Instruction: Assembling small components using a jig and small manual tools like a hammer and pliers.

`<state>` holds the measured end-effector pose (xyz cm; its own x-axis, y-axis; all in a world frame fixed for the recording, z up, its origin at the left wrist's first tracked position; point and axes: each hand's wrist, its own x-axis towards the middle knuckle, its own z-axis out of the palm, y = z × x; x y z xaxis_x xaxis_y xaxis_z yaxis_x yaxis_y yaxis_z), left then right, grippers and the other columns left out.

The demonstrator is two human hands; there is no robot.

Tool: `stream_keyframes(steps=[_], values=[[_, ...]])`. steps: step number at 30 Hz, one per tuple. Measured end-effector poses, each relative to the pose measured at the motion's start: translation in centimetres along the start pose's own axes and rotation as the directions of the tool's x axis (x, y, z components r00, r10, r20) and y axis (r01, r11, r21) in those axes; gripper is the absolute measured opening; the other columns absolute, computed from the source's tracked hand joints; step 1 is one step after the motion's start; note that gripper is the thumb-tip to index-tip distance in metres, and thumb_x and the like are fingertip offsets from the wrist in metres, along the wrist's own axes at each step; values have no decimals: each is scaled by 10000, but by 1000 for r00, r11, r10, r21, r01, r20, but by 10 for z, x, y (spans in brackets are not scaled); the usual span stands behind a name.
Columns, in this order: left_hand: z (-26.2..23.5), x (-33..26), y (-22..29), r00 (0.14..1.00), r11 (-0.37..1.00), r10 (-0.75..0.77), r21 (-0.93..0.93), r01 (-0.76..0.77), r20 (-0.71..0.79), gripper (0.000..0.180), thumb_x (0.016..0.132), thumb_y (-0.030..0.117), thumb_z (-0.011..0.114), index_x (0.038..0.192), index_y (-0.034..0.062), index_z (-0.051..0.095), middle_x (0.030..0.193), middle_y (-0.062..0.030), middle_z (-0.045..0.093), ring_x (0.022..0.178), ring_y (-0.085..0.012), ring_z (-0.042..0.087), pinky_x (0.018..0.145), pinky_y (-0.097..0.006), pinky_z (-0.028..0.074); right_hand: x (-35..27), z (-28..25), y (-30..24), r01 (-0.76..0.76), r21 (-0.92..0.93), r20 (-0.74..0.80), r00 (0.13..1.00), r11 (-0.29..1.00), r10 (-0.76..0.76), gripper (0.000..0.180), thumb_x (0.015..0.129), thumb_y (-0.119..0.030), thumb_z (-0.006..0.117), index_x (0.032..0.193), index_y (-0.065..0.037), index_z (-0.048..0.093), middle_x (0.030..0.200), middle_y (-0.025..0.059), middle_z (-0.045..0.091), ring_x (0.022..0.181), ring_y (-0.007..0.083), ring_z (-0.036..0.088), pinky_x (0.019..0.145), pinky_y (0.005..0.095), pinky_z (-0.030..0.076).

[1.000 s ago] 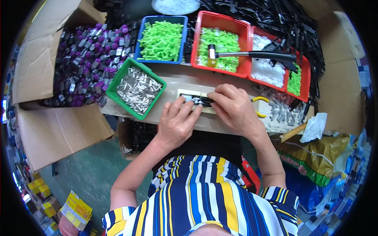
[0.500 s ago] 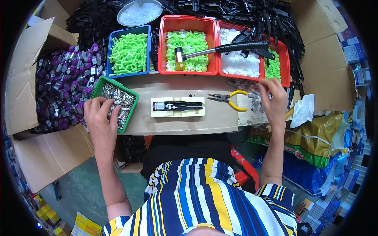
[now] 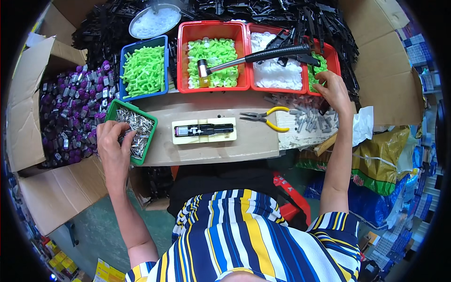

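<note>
The block's [image 3: 203, 140] unit [image 3: 212, 129] looks unfinished, left hand [image 3: 112, 143] at pins [image 3: 140, 123] to its left, right hand [image 3: 336, 92] at green bits [image 3: 319, 65] to its right, grips unclear.

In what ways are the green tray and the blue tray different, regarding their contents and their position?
The green tray holds silvery metal pins; the blue tray holds bright green plastic pieces.
The green tray sits lower in the picture and is turned more askew than the blue tray.
The left hand reaches into the green tray; no hand is at the blue tray.
Both are open-topped and four-sided.
</note>
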<state>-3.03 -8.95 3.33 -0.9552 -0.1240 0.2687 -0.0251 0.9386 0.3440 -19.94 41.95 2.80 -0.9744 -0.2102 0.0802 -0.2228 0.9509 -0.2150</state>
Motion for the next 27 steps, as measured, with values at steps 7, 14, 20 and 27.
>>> stream_keyframes(steps=[7,14,20,27], values=[[-1,3,-5,1000,1000,-15,-5,15,24,148,732,1,753,860,-39,690,853,-131,631,874,-310,556,793,-407,456,19,11,-14,-16,12,43,999,1000,15,231,763,-99,744,941,44,705,832,186,704,770,312,690,713,397,525],[1,2,-7,1000,999,-11,-48,10,-23,126,730,17,767,824,-12,688,819,-111,630,848,-298,559,762,-407,458,12,8,1,-43,117,-38,998,992,48,169,828,-79,700,950,38,695,831,123,715,746,180,676,698,315,518],[3,2,-10,1000,999,-2,-53,0,-26,105,727,-1,764,785,-14,677,796,-119,622,816,-314,555,728,-418,454,-4,-9,-16,28,322,-198,979,946,38,183,926,-94,670,1063,23,704,874,39,711,782,90,631,719,247,498],[7,7,-5,999,994,12,-110,-18,-49,124,727,-13,753,819,-6,671,807,-115,614,838,-315,554,738,-416,457,-32,-5,-64,99,573,-201,979,814,22,185,927,-17,679,1103,41,692,999,43,697,904,93,632,820,229,494]])
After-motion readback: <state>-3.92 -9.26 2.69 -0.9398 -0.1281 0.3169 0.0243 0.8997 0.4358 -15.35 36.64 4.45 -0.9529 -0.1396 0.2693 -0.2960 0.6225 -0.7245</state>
